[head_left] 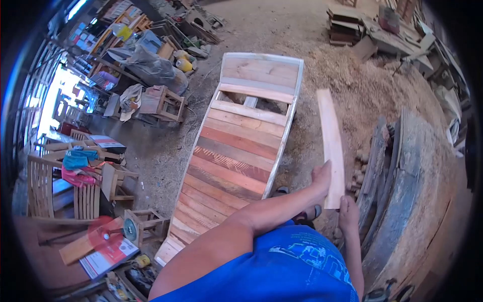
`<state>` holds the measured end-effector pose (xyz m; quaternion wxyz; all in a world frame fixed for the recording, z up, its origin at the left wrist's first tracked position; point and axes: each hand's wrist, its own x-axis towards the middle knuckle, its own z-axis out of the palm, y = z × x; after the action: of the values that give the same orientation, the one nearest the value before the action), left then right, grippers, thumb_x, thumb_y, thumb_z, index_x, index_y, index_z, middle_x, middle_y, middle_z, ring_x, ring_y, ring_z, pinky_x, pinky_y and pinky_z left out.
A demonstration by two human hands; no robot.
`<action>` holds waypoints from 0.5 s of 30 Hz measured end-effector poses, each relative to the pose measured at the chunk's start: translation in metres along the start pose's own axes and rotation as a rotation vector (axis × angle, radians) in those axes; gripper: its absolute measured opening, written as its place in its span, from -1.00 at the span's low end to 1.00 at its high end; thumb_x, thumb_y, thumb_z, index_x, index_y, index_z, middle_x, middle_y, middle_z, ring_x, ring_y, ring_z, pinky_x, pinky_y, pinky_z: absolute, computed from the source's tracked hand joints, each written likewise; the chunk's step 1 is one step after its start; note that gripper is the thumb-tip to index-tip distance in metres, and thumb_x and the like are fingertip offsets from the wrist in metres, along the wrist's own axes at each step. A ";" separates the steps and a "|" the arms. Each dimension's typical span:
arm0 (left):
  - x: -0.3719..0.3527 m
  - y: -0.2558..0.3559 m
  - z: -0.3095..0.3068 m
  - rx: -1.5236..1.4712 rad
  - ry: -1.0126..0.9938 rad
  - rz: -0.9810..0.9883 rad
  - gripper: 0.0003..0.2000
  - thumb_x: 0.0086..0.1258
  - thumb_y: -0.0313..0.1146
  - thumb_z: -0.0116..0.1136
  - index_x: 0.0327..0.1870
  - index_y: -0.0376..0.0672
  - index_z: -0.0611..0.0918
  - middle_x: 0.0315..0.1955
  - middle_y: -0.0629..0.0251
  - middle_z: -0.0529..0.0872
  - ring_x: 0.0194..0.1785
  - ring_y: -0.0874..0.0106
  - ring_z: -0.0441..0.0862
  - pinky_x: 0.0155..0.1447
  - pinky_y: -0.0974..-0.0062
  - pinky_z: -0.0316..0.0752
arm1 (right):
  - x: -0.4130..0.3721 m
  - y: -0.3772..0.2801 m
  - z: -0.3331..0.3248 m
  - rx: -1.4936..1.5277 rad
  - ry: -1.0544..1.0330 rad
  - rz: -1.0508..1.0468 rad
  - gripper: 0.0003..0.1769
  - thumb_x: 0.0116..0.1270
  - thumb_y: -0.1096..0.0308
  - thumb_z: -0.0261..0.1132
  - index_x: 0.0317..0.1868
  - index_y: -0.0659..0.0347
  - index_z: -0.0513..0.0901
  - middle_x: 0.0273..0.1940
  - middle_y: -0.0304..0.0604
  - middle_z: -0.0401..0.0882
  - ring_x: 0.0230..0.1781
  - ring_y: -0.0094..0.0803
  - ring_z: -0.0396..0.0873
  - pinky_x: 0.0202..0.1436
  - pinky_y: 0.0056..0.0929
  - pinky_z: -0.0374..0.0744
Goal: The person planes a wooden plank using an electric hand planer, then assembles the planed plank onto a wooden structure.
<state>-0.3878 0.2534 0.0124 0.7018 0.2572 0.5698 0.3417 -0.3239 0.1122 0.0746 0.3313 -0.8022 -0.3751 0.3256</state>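
A pale wooden slat (331,136) points away from me, held in both hands to the right of a long frame. My left hand (322,176) is closed around its left edge, some way up from the near end. At the near right corner, my right hand (348,210) grips the slat's end; part of its fingers is hidden. Beside me stands the long wooden frame (293,121), covered with crosswise slats (236,151) in reddish, brown and pale tones. Near its far end a gap shows between a wide grey-brown board (259,70) and the slats.
Weathered planks (397,171) lean at the right. Stacked boards (344,25) lie at the far right on sawdust-covered ground (347,65). Wooden stools (163,103), a red fan (105,235), a slatted chair (40,183) and cluttered shelves stand at the left.
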 end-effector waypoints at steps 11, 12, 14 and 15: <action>0.054 0.026 -0.035 0.255 0.276 -0.094 -0.61 0.47 -0.15 0.28 -0.21 -0.43 0.62 -0.29 0.09 0.73 -0.22 0.30 0.68 -0.14 0.20 0.58 | 0.052 0.004 -0.032 -0.175 -0.084 -0.171 -0.72 0.46 0.21 0.28 -0.19 0.31 0.67 -0.22 0.15 0.67 -0.14 0.12 0.67 -0.04 -0.04 0.59; 0.067 0.038 -0.039 0.252 0.283 -0.101 -0.61 0.47 -0.15 0.28 -0.21 -0.43 0.62 -0.29 0.09 0.73 -0.22 0.30 0.68 -0.14 0.20 0.58 | 0.066 0.018 -0.044 -0.273 -0.002 -0.210 -0.75 0.43 0.22 0.33 -0.17 0.28 0.69 -0.19 0.11 0.68 -0.08 0.08 0.67 0.00 -0.08 0.60; 0.101 0.059 -0.046 0.000 0.386 -0.043 -0.59 0.49 -0.16 0.27 -0.10 -0.49 0.63 -0.18 0.06 0.74 -0.11 0.30 0.71 -0.04 0.24 0.60 | 0.094 0.030 -0.087 -0.375 0.184 -0.031 -0.77 0.39 0.24 0.37 -0.15 0.26 0.70 -0.13 0.06 0.66 -0.02 0.06 0.65 0.08 -0.10 0.59; 0.126 0.064 -0.052 0.000 0.392 -0.055 -0.59 0.49 -0.16 0.27 -0.10 -0.49 0.63 -0.18 0.06 0.74 -0.11 0.30 0.71 -0.04 0.24 0.60 | 0.110 0.058 -0.109 -0.441 0.315 -0.030 -0.77 0.41 0.26 0.34 -0.08 0.26 0.70 -0.04 0.07 0.67 0.04 0.06 0.64 0.16 -0.09 0.57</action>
<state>-0.4354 0.3902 -0.0296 0.5864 0.1699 0.7023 0.3661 -0.1613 0.1424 0.0619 0.2077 -0.8900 -0.3927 0.1023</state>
